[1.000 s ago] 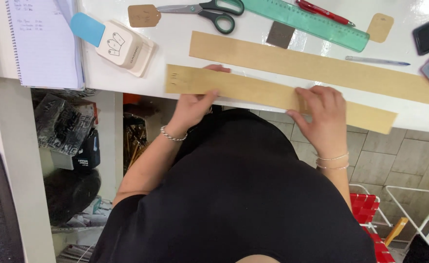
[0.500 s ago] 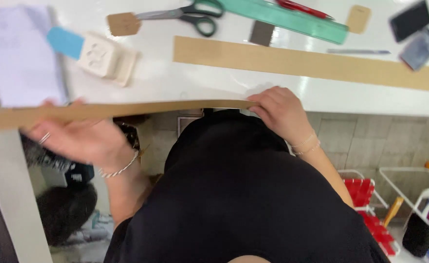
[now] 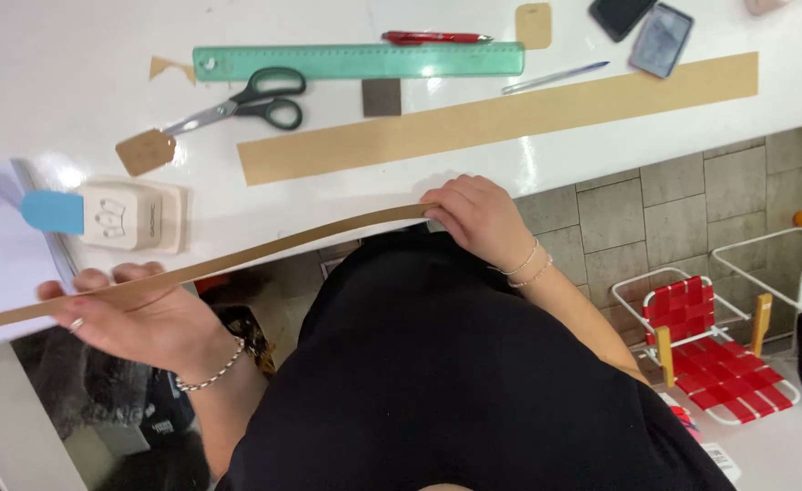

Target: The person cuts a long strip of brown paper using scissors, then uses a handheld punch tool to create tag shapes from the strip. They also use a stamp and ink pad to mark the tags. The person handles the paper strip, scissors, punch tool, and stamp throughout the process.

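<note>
Here, both hands hold one long brown cardboard strip (image 3: 237, 259) just off the near edge of the white surface (image 3: 73, 91), in front of the person's black-clad body. The left hand (image 3: 137, 318), palm up, supports the strip near its left end, with fingers (image 3: 87, 280) curled up around it; a ring and a chain bracelet are visible. The right hand (image 3: 478, 218) pinches the strip's right end at the near edge, its fingers closed on the cardboard. The strip is seen edge-on and bows slightly between the two hands.

On the surface, a second, wider cardboard strip (image 3: 501, 118) lies flat, running toward the right edge. Beyond it lie a green ruler (image 3: 360, 61), black-handled scissors (image 3: 237, 100), a red pen (image 3: 437, 38) and a small brown tag (image 3: 144, 151). A white paper punch (image 3: 132, 215) with a blue lever sits near the left hand, just behind the held strip.
</note>
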